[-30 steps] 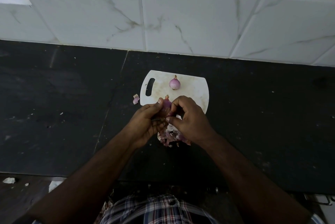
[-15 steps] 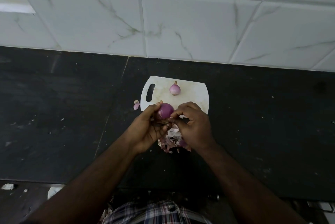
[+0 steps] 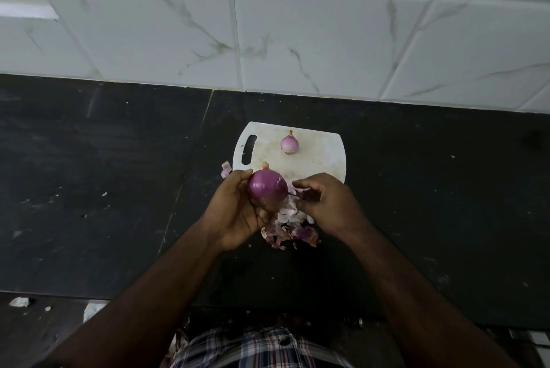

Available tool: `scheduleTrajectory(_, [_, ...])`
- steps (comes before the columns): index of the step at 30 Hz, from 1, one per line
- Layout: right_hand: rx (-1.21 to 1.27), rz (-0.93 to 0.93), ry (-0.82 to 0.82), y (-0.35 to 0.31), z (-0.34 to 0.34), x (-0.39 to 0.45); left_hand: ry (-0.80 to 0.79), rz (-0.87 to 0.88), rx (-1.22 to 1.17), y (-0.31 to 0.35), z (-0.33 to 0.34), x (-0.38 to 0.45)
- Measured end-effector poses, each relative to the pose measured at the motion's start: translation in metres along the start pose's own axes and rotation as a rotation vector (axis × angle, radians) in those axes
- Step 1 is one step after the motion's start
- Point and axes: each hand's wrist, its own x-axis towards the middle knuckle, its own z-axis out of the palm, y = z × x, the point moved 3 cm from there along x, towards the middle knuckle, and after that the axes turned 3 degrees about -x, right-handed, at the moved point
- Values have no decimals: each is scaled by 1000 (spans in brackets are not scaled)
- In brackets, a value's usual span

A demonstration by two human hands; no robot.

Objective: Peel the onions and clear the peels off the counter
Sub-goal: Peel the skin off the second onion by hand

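Note:
My left hand grips a purple onion, shiny and mostly bare, just above the near edge of the white cutting board. To its right, my right hand pinches a thin strip of peel that still hangs off the onion's side. A smaller, paler onion stands on the board with its tip up. Below my hands a heap of peels lies on the black counter. One stray bit of peel lies left of the board.
A white marble-patterned tiled wall rises behind the counter. The counter's front edge runs near my body, with small white scraps on the floor at the lower left.
The onion has turned in my left hand and shows its bare purple side. My right hand has drawn away to the right, pulling peel off it. The camera has tilted down slightly.

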Motion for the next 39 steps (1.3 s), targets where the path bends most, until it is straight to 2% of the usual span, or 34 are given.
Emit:
scheduleTrajectory(5, [186, -137, -37, -25, 3, -2, -33, 55, 86, -1, 0, 6])
scheduleTrajectory(12, [121, -219, 45, -29, 11, -1, 49, 103, 207, -3, 4, 8])
scheduleTrajectory(20, [8, -274, -65, -28, 13, 6, 118, 104, 305, -5, 4, 6])
scheduleTrajectory(28, [46, -329, -26, -28, 13, 2, 170, 116, 368, 5, 10, 6])
scheduleTrajectory(39, [-67, -381, -17, -32, 11, 10, 212, 123, 461, 10, 18, 8])
